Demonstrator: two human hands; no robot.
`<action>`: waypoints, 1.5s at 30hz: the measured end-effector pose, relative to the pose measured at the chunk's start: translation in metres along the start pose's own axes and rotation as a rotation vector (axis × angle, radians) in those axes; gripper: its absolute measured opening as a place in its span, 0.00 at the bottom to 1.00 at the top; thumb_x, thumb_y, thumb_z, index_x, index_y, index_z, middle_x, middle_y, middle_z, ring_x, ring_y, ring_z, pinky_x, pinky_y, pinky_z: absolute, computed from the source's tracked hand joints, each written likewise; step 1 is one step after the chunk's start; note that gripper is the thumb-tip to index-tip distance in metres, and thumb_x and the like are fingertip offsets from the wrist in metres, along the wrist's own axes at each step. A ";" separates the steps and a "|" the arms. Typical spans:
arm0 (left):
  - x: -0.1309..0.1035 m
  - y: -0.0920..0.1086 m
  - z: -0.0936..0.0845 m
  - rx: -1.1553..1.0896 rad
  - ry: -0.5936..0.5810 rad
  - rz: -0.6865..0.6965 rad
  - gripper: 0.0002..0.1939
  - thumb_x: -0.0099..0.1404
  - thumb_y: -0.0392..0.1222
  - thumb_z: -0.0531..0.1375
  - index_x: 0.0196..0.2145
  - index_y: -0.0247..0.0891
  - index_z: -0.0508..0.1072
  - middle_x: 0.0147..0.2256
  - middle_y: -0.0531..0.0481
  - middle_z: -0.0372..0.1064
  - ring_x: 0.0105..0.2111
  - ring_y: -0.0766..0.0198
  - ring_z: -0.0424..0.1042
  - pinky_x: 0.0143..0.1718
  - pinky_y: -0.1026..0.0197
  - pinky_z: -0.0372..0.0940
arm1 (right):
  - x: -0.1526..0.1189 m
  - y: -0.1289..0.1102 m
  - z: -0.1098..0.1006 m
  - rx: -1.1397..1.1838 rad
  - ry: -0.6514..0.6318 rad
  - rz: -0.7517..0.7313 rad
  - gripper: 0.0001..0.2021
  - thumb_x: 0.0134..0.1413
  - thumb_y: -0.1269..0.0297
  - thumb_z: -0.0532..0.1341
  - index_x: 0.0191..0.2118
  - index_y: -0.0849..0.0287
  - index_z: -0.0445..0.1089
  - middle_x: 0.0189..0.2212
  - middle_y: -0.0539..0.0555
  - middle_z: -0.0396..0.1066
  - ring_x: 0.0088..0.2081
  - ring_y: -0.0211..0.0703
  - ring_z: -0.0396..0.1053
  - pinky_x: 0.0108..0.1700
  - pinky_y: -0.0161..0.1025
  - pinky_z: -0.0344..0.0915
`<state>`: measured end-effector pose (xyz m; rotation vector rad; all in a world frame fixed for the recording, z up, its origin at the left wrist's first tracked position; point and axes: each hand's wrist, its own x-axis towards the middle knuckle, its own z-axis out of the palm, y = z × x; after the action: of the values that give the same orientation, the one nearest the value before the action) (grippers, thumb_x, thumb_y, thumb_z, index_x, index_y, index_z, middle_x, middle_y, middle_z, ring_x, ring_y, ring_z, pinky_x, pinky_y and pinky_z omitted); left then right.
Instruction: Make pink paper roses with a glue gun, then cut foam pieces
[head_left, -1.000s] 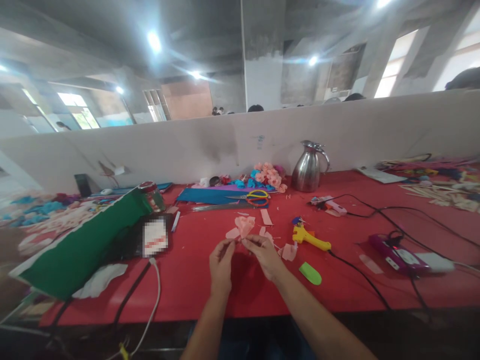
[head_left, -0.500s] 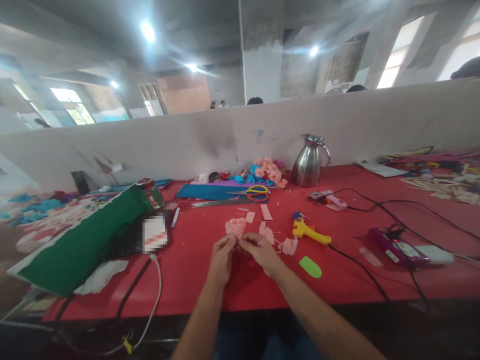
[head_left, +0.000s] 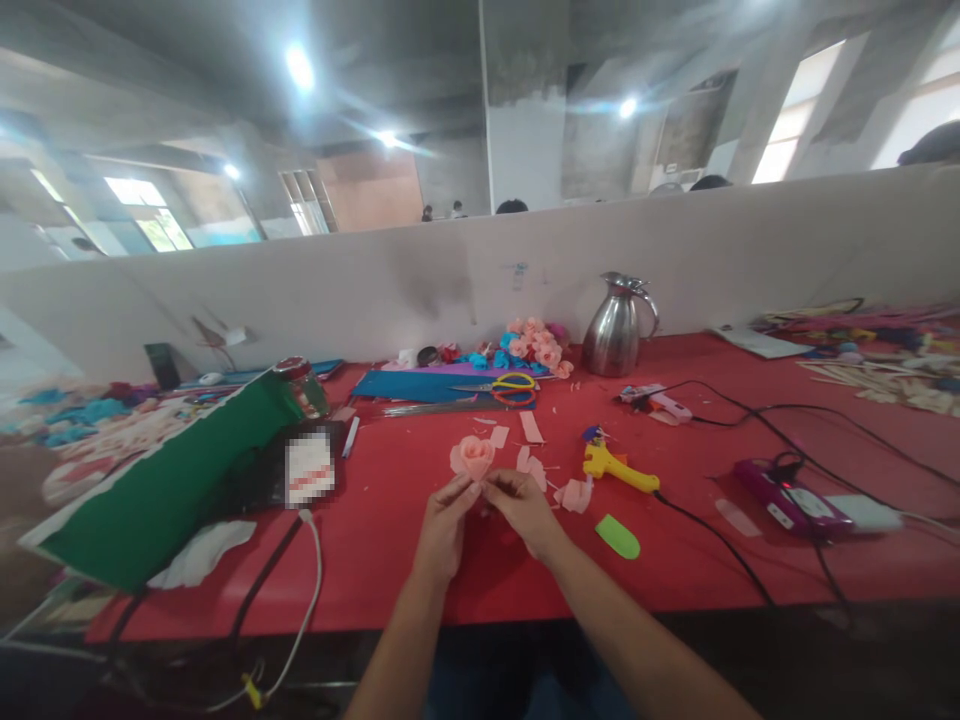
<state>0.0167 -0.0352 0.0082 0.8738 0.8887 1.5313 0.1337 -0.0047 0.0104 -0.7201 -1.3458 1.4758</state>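
Observation:
A pink paper rose is held up over the red table, its spiral of petals facing me. My left hand pinches the base of the rose from the left. From the right, the thumb and fingers of my right hand are closed on the same base; the fingertips of both hands nearly meet. Loose pink petals and cut pink paper strips lie just beyond my right hand. A yellow glue gun rests to the right, with a lime-green oval piece in front of it.
Scissors lie on blue sheets at the back, beside a bunch of pink and blue flowers and a steel jug. A green board stands at left. Cables cross the right side near a purple power box.
The rose has tipped up slightly, so more of its spiral centre shows. Both hands stay pinched at its base with little movement.

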 end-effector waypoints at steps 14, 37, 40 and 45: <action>0.001 0.000 -0.004 0.072 0.212 0.217 0.09 0.46 0.41 0.69 0.27 0.36 0.79 0.25 0.51 0.73 0.29 0.65 0.69 0.36 0.63 0.63 | -0.033 -0.037 -0.135 -1.348 0.554 -0.150 0.20 0.49 0.69 0.54 0.50 0.59 0.68 0.51 0.61 0.66 0.50 0.55 0.63 0.49 0.51 0.60; 0.010 -0.015 -0.014 0.444 0.442 0.253 0.20 0.53 0.52 0.62 0.36 0.34 0.79 0.20 0.51 0.69 0.22 0.66 0.66 0.22 0.66 0.59 | -0.055 -0.025 -0.072 -0.918 0.069 -0.427 0.14 0.53 0.68 0.57 0.47 0.55 0.64 0.42 0.57 0.69 0.40 0.46 0.69 0.39 0.40 0.67; 0.011 -0.017 -0.015 0.477 0.420 0.291 0.17 0.54 0.51 0.62 0.33 0.35 0.80 0.23 0.50 0.71 0.25 0.64 0.68 0.26 0.65 0.62 | -0.055 -0.026 -0.053 -0.926 -0.005 -0.367 0.12 0.50 0.72 0.57 0.42 0.54 0.65 0.37 0.53 0.70 0.35 0.43 0.70 0.34 0.36 0.66; 0.013 -0.018 -0.015 0.519 0.359 0.352 0.14 0.54 0.49 0.62 0.30 0.35 0.80 0.26 0.48 0.74 0.28 0.62 0.70 0.31 0.63 0.64 | -0.048 -0.030 -0.044 -0.971 -0.035 -0.327 0.11 0.49 0.74 0.57 0.39 0.54 0.64 0.35 0.52 0.70 0.33 0.42 0.70 0.31 0.34 0.63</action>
<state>0.0098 -0.0220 -0.0134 1.1922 1.4985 1.8289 0.1974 -0.0344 0.0213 -0.9934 -2.0973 0.5134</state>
